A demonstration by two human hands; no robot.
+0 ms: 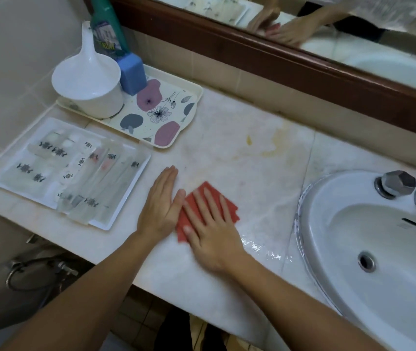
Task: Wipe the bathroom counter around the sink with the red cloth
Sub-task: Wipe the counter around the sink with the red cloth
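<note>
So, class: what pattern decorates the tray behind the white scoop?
Flowers and leaves in pink, grey and black on the cream tray, head view.

Beige tiled wall [12,59] fills the frame from nine to eleven o'clock. A dark wood-framed mirror [353,29] runs across twelve to two o'clock, above a band of tan backsplash tiles [265,92]. Under the ledge at seven o'clock hang a metal valve and a coiled hose [24,272]. Small dark floor tiles [138,317] show at six o'clock. The light is soft and even.
</note>
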